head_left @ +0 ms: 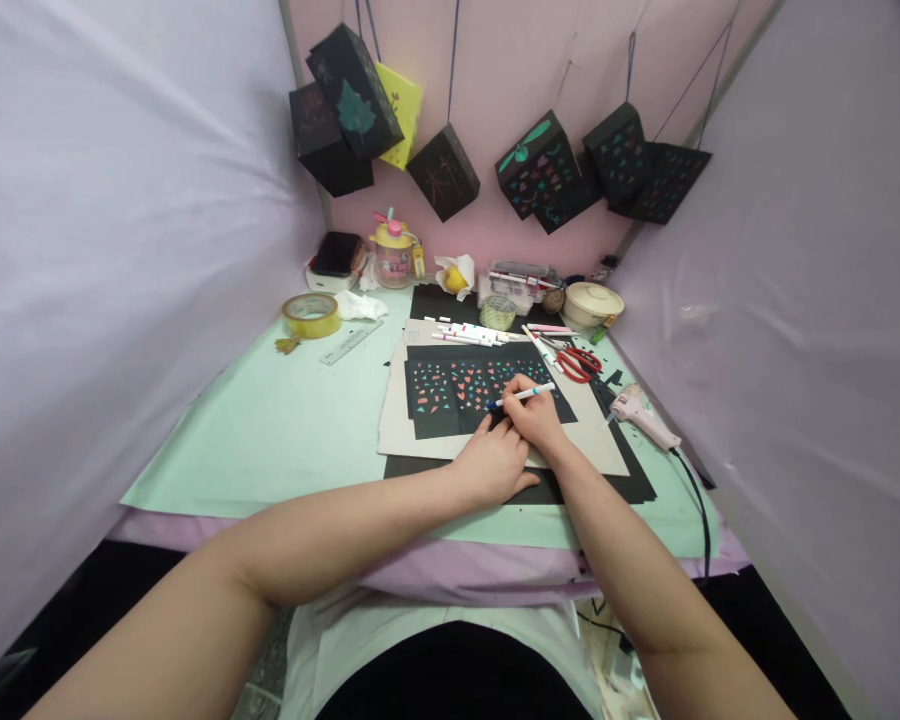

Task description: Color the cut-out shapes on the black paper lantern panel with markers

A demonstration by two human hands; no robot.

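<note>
On the mint-green tabletop (270, 420), the right hand (534, 415) is gripping a slim white marker pen (523, 395), seemingly touching the matte black patterned paper sheet (450, 385); the left hand (495, 462) is pressing flat there.

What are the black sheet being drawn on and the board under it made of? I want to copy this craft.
The black sheet looks like matte paper or thin card: flat, no shine, pen marks showing bright. The board beneath looks like raw grey-brown cardboard, dull and uncoated. The marker in the right hand seems plastic, white and smooth.
</note>
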